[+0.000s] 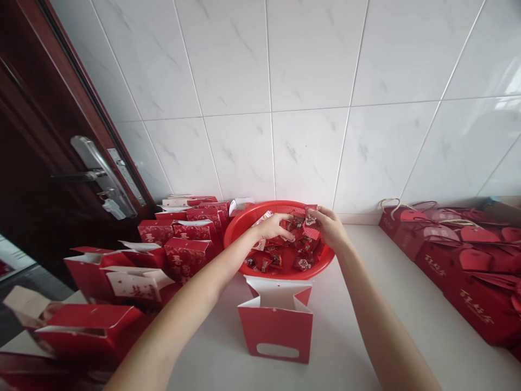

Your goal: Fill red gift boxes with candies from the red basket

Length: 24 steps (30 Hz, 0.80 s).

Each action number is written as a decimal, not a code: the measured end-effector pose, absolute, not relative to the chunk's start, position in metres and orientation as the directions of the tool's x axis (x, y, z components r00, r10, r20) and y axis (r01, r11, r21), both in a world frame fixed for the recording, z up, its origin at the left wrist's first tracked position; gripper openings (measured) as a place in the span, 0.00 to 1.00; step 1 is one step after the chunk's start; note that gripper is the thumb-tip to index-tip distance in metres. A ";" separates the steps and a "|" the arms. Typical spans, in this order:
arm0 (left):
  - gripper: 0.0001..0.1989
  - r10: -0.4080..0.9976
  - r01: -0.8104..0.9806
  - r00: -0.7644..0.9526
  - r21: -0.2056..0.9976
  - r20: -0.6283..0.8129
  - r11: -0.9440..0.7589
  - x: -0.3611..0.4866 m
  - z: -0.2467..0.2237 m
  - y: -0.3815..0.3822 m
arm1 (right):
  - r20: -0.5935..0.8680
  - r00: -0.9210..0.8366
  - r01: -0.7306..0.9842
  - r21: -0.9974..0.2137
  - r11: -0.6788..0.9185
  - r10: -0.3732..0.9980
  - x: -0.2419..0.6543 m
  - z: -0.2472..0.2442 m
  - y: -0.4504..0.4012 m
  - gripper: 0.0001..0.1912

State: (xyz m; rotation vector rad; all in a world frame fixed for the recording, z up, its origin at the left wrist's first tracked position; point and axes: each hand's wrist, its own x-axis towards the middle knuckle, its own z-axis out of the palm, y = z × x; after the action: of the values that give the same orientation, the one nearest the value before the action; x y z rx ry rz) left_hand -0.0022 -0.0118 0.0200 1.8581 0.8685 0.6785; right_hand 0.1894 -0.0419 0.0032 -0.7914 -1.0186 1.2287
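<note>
A red plastic basket (280, 274) stands near the wall, with many small red-wrapped candies (303, 263) in it. My left hand (277, 227) is inside the basket over the candies, its thumb and fingers curved apart, with nothing clearly held. At the basket's right side my right hand (329, 224) pinches a red candy packet (312, 220) with a pale print. Just in front of the basket, an upright red paper bag (280, 328) has its top open, showing a white inside and an oval window low on the front.
Several red paper bags (189, 255) stand in rows on the left. Red gift boxes (451, 260) with cord handles line the right. Behind is a tiled wall (244, 157); a dark door (44, 130) with keys is at far left.
</note>
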 end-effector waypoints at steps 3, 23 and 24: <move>0.29 0.804 0.297 0.584 0.893 0.109 -0.338 -0.002 0.022 -0.014 | 0.193 0.035 -0.366 -0.911 0.193 0.981 0.189 0.004 -0.043 0.16; 0.23 0.835 0.198 0.504 0.912 0.219 -0.359 -0.001 0.016 -0.009 | 0.179 0.003 -0.366 -0.916 0.168 0.984 0.188 0.006 -0.046 0.15; 0.23 0.836 0.183 0.498 0.915 0.229 -0.360 -0.001 0.016 -0.008 | 0.174 -0.011 -0.363 -0.918 0.158 0.985 0.188 0.007 -0.047 0.15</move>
State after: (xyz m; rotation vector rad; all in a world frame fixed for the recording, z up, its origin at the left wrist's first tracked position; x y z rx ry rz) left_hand -0.0014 -0.0083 0.0161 1.8307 0.8520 0.8994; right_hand 0.1883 -0.0467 0.0066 -0.7945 -1.0395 1.2676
